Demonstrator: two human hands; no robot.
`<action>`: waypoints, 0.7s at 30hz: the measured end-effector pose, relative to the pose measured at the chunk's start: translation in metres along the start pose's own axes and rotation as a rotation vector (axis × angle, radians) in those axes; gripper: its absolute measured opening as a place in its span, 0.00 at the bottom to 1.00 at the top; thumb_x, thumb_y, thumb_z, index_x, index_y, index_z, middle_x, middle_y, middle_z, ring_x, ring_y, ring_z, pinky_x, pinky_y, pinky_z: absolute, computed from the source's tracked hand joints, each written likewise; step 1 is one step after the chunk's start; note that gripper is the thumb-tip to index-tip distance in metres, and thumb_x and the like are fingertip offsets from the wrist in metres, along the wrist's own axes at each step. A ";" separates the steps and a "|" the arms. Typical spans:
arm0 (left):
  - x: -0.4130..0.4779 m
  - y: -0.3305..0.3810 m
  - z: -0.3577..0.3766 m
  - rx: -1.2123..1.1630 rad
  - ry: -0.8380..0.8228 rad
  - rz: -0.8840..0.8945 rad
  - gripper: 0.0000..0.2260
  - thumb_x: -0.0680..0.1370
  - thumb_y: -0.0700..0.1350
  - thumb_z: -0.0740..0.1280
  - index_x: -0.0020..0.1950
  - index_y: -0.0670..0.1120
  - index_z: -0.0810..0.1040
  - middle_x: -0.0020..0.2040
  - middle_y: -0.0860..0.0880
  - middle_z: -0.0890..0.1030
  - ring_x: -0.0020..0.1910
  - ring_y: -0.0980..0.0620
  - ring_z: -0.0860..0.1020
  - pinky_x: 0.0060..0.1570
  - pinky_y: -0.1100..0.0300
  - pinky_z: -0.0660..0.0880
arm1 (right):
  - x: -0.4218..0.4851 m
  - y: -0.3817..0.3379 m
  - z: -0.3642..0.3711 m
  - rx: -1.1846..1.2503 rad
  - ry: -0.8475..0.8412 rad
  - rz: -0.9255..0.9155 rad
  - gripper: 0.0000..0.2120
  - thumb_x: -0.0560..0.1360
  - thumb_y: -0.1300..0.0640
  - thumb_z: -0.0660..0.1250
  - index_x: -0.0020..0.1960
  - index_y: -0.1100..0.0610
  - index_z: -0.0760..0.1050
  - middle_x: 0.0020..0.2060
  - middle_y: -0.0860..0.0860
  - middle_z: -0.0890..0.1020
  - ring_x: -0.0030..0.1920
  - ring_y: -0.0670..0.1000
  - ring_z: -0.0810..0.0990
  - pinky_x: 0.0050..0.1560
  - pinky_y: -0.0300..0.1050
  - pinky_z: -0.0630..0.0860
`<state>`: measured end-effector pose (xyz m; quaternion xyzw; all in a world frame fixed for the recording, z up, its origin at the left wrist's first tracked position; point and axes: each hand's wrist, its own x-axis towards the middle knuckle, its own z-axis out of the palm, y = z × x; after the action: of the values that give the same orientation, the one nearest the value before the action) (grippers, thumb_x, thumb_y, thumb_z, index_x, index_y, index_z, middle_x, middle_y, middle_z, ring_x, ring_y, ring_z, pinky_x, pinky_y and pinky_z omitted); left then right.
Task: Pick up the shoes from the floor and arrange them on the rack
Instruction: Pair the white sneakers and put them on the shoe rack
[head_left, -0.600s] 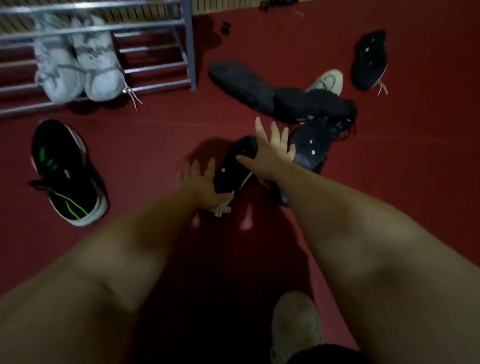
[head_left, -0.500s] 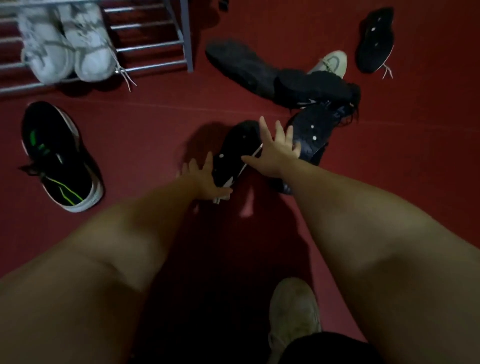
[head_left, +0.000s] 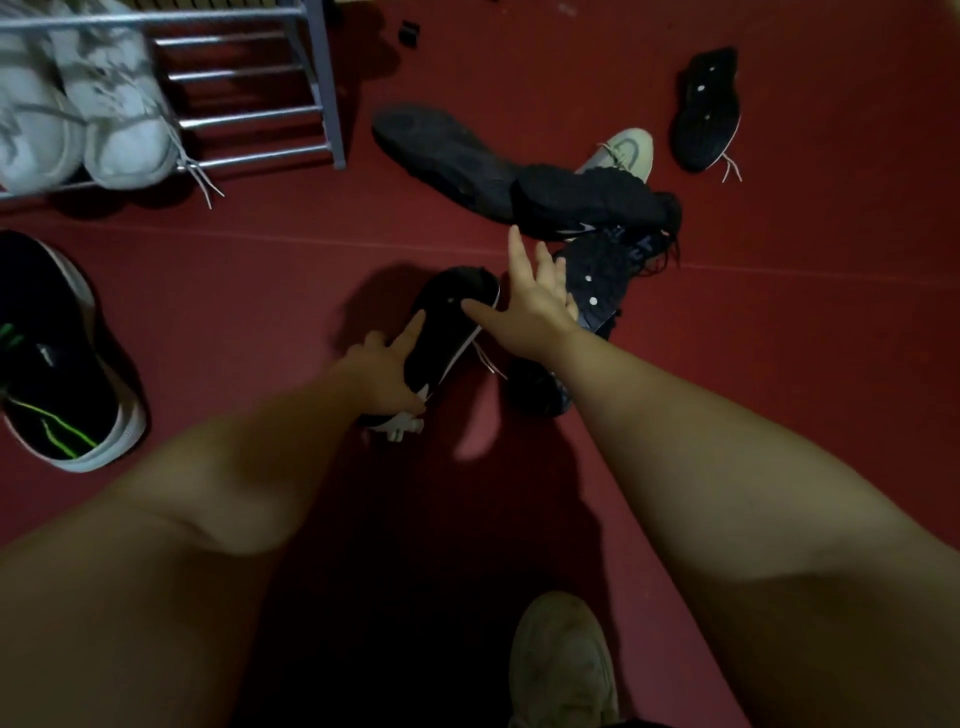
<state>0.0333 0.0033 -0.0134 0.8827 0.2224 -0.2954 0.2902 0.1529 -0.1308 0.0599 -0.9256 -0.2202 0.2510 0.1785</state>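
Head view, looking down: the black shoe (head_left: 452, 312) lies on the red floor (head_left: 779, 364) with what looks like its sole turned up. The coming move turns on how it sits against the two grips. Its long axis runs on a slant, with the heel end toward the person and slightly left, and the toe end away and to the right.

The left grip (head_left: 387, 374) is on the heel end. Its thumb lies across the near edge and its forefinger lies straight along the sole, so it reads as clasping the heel. The right grip (head_left: 537, 312) sits at the shoe's right edge near the toe, fingers spread and straight, holding nothing. Whether its thumb touches the sole I cannot tell.

Just right of the black shoe, partly under that spread hand, lies a dotted shoe (head_left: 597, 280). The rack (head_left: 327, 104) stands up and to the left of the black shoe, well apart from it, and a white pair (head_left: 124, 130) is already on it.

As I judge it, the left grip has the shoe and lies on the rack's side of it. A lift would carry the shoe leftward and away, leaving the right grip free for the dotted shoe.
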 end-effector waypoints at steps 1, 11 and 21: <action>-0.001 -0.001 -0.003 -0.060 0.005 0.001 0.54 0.66 0.56 0.74 0.71 0.67 0.31 0.67 0.40 0.63 0.63 0.37 0.68 0.62 0.45 0.70 | 0.001 0.000 0.000 0.019 0.012 0.005 0.44 0.74 0.40 0.65 0.76 0.43 0.36 0.77 0.53 0.40 0.76 0.56 0.36 0.73 0.59 0.43; -0.043 -0.019 -0.065 -1.151 0.019 0.199 0.47 0.69 0.31 0.70 0.77 0.58 0.48 0.67 0.48 0.73 0.59 0.55 0.76 0.58 0.59 0.72 | 0.003 -0.014 -0.004 0.628 -0.017 0.159 0.47 0.71 0.34 0.63 0.75 0.43 0.33 0.76 0.55 0.55 0.73 0.58 0.61 0.72 0.56 0.60; -0.093 -0.025 -0.101 -1.325 -0.069 0.372 0.43 0.59 0.35 0.64 0.70 0.63 0.61 0.70 0.49 0.70 0.53 0.52 0.79 0.45 0.61 0.75 | -0.001 -0.070 -0.026 1.035 0.038 -0.039 0.32 0.76 0.46 0.64 0.76 0.50 0.55 0.65 0.50 0.75 0.62 0.51 0.76 0.66 0.54 0.71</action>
<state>-0.0083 0.0660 0.1039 0.5327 0.1915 -0.0704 0.8214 0.1439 -0.0785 0.1123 -0.7162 -0.0812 0.3067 0.6217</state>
